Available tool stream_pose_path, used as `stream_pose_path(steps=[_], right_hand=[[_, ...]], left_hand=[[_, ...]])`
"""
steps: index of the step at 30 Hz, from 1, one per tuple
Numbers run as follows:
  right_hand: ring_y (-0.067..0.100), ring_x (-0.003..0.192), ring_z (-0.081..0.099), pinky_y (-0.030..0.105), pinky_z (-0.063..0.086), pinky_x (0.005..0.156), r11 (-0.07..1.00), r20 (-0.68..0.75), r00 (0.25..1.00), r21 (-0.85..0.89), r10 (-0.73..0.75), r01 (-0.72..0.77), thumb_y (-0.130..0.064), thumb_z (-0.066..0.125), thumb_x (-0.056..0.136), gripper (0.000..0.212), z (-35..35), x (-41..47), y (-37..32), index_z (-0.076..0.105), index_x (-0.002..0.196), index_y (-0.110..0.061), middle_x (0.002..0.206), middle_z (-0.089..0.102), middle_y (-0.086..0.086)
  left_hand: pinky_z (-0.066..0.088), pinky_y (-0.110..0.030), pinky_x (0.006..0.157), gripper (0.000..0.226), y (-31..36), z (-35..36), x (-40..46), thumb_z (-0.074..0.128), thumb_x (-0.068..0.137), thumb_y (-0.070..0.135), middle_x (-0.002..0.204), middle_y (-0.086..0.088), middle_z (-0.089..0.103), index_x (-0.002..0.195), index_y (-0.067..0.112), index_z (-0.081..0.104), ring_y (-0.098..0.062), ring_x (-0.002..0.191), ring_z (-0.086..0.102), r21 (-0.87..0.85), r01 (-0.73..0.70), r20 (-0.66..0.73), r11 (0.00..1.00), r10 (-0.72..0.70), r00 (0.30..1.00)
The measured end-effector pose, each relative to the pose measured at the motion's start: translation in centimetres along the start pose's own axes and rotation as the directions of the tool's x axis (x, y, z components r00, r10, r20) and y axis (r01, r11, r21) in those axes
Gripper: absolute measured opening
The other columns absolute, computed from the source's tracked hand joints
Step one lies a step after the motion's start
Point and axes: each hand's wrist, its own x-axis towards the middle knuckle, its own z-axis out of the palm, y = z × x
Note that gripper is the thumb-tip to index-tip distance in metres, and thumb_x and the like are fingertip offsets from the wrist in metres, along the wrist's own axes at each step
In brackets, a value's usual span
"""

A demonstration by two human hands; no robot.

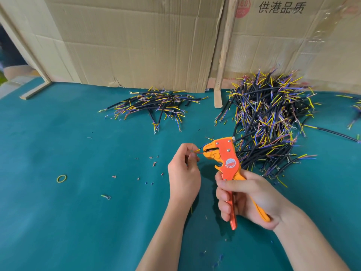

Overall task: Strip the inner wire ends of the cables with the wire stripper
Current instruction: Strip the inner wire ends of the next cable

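My right hand [248,198] grips the handles of an orange and yellow wire stripper [224,155], its jaws pointing left. My left hand [184,171] pinches the thin coloured inner wires of a cable [197,150], whose ends sit in the stripper's jaws. Most of that cable is hidden behind my left hand. A big heap of black cables with yellow, blue and brown inner wires [271,122] lies just behind and right of the stripper. A smaller, flatter pile of the same cables [156,106] lies at the back centre.
The work surface is a teal mat [58,212] with small scraps of insulation [154,163], a yellow rubber band [61,178] and a loose ring terminal [106,196] on it. Cardboard sheets [136,45] and a wooden strip [220,81] stand along the back. A few more cables [354,112] lie far right.
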Motion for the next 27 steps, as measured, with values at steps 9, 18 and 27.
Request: stream_pose_path(steps=[9, 18, 27], right_hand=[[0.02, 0.041, 0.032, 0.026, 0.033, 0.041, 0.999, -0.102, 0.994, -0.002, -0.048, 0.048, -0.019, 0.081, 0.079, 0.031, 0.8, 0.5, 0.6, 0.05, 0.078, -0.013, 0.059, 0.036, 0.007], [0.028, 0.054, 0.047, 0.038, 0.044, 0.052, 0.98, -0.007, 0.992, 0.156, -0.126, 0.125, -0.014, 0.08, 0.08, 0.025, 0.2, 0.2, 0.2, 0.06, 0.094, -0.01, 0.071, 0.045, 0.015], [0.035, 0.077, 0.058, 0.047, 0.053, 0.076, 0.916, 0.219, 0.928, 0.335, -0.302, 0.219, -0.012, 0.083, 0.077, 0.044, -1.2, -0.8, -0.9, 0.058, 0.112, -0.007, 0.087, 0.054, 0.018]], left_hand=[[0.043, -0.024, 0.06, 0.026, -0.2, 0.0, 0.0, 0.052, 0.099, 0.004, 0.077, 0.006, 0.065, 0.09, 0.027, 0.06, -0.011, 0.064, 0.053, -0.041, -0.017, -0.015, 0.999, 0.017, 1.0], [0.051, -0.024, 0.058, 0.013, 0.5, 0.1, -0.1, 0.061, 0.095, 0.009, 0.074, 0.001, 0.072, 0.09, 0.02, 0.066, -0.012, 0.058, 0.063, -0.096, 0.121, -0.035, 0.988, -0.125, 0.992], [0.052, -0.031, 0.07, 0.013, 6.4, 5.5, 5.3, 0.06, 0.097, 0.007, 0.074, -0.01, 0.066, 0.089, 0.0, 0.068, -0.016, 0.067, 0.061, -0.449, 0.353, 0.216, 0.821, -0.283, 0.934]])
